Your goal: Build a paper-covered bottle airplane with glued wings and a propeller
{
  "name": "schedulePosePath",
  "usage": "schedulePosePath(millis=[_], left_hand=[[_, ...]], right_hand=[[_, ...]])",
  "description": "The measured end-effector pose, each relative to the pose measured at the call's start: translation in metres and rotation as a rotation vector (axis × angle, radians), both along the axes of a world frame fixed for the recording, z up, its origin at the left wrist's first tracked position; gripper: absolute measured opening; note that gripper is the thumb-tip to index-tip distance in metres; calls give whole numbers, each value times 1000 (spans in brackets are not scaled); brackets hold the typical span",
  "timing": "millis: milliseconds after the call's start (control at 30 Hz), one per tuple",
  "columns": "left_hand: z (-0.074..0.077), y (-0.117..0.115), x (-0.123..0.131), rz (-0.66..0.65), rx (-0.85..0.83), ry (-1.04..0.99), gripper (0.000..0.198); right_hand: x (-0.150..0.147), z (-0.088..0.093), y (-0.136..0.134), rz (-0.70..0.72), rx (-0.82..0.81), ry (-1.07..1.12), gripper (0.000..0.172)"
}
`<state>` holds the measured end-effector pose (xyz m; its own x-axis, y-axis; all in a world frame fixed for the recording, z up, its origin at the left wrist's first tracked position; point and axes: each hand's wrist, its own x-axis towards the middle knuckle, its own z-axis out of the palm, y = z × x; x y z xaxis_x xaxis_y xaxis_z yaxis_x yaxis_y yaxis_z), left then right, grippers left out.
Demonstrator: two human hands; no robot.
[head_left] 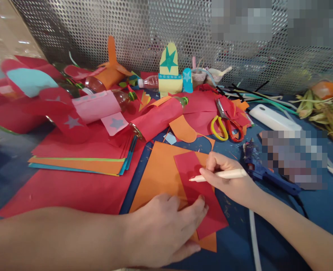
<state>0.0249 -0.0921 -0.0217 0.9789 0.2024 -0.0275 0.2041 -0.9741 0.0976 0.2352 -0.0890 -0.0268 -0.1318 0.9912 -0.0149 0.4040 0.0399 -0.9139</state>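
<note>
A white felt-tip marker (232,173) is pinched in my right hand (230,178), its tip at the surface of a narrow red paper strip (213,216). That strip lies at a slant on top of an orange sheet (157,171), on the blue table (239,241). My left hand (166,226) rests with its fingers spread over the orange sheet, the fingertips pressing on the red strip. Just beyond the orange sheet is a red paper-wrapped bottle (160,118) with an orange rounded flap (183,129).
Coloured paper is stacked (81,165) at the left. Scissors (228,124) with yellow and red handles lie on red scraps. A blue glue gun (270,177) lies at the right near a white device (275,116). A yellow paper piece with a green star (169,60) stands before perforated metal (126,26).
</note>
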Motion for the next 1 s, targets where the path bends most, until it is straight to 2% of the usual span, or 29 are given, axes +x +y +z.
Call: schedulePosePath(millis=[200, 600, 833, 1000], left_hand=[[1, 0, 0, 4, 9, -2, 59], [0, 0, -1, 1, 23, 9, 59], [1, 0, 0, 6, 6, -5, 60], [-1, -1, 0, 7, 3, -12, 60]], right_hand=[[1, -2, -2, 56, 3, -35, 32], [5, 7, -3, 157, -46, -80, 30], [5, 17, 5, -109, 117, -27, 29], [5, 14, 6, -93, 111, -68, 31]])
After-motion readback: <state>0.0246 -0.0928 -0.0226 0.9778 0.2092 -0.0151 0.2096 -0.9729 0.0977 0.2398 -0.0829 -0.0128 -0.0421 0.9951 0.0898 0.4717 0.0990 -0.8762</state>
